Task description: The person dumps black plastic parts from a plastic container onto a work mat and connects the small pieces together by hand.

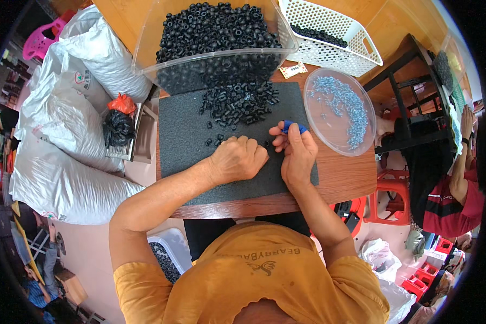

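A worker's two hands, one dark-gray mat, one clear plastic bin, one white perforated basket, one round translucent tray.

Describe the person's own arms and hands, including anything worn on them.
Short, mustard-yellow sleeves end above the elbows, with no print visible on them; both forearms are bare. Neither the left hand nor the right hand wears a full glove, and no watch or bracelet shows. Something blue shows at the right fingertips; whether it is worn is unclear.
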The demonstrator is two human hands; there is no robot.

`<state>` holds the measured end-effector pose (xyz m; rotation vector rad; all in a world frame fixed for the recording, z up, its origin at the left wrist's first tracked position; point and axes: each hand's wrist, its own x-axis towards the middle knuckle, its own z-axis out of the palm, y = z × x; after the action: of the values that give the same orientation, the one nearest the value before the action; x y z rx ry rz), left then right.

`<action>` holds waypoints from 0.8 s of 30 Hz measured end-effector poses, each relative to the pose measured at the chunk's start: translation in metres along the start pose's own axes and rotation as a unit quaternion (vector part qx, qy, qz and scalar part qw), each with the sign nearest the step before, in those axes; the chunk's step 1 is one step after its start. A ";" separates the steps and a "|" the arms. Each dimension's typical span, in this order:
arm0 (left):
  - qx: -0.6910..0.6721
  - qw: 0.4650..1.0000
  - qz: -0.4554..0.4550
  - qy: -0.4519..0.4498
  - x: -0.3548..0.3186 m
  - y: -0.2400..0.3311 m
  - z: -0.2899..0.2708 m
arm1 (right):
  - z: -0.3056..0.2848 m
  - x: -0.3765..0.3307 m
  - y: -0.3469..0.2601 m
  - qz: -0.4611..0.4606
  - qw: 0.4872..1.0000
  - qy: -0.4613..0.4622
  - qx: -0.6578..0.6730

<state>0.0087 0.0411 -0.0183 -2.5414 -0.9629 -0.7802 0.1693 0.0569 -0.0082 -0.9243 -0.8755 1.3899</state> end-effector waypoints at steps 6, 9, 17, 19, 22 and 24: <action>-0.031 0.999 -0.003 0.030 0.001 -0.001 -0.003 | -0.002 0.000 0.000 0.008 1.000 -0.006 -0.010; -0.048 0.998 -0.023 0.023 0.000 0.002 -0.008 | -0.001 -0.002 -0.002 0.011 1.000 -0.002 -0.003; -0.036 0.996 -0.055 0.062 0.019 -0.014 -0.033 | -0.002 -0.002 0.003 0.012 1.000 -0.002 -0.004; 0.071 0.992 -0.046 0.091 0.045 -0.041 -0.055 | -0.004 0.000 0.002 0.016 1.000 0.004 -0.010; 0.137 0.967 -0.071 0.202 0.076 -0.112 -0.078 | -0.005 0.000 0.000 -0.002 0.999 -0.013 -0.035; 0.222 0.951 -0.134 0.168 0.082 -0.157 -0.088 | -0.002 0.001 0.000 0.004 1.000 -0.014 -0.025</action>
<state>-0.0805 0.1560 0.1156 -1.8482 -1.2161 -0.9121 0.1713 0.0576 -0.0088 -0.9487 -0.9327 1.3960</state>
